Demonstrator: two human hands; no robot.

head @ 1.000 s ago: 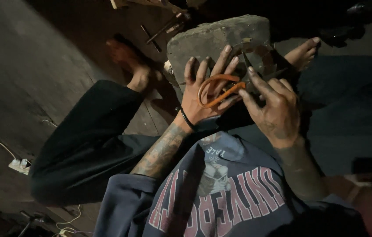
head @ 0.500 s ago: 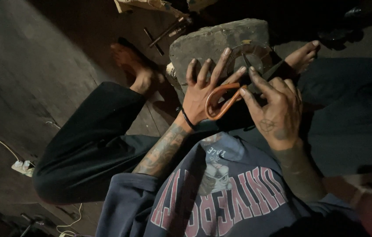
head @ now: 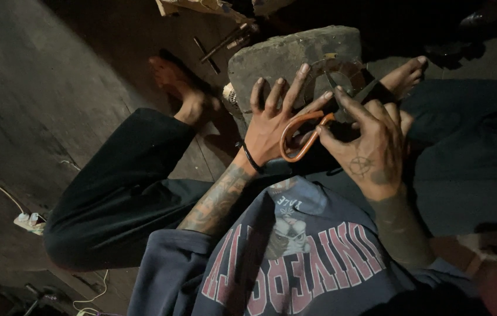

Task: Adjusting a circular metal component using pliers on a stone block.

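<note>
Just above the lap of the seated person, the right hand grips the orange-handled scissors, its thumb and fingers closed about the handle loops. The scissors' long axis runs from that orange loop, lying nearest the body, up and to the right toward the dark blades, which point away from the person and end at a thin round metal piece. The left hand is not clenched: it lies flat with fingers spread, pressing down just left of the handles, its fingertips reaching onto the stone block. So the right hand is the nearer to the blades, and the left steadies beside them. Beyond the block, bare feet rest on the dark floor, with a few small tools too dim to tell apart.
</note>
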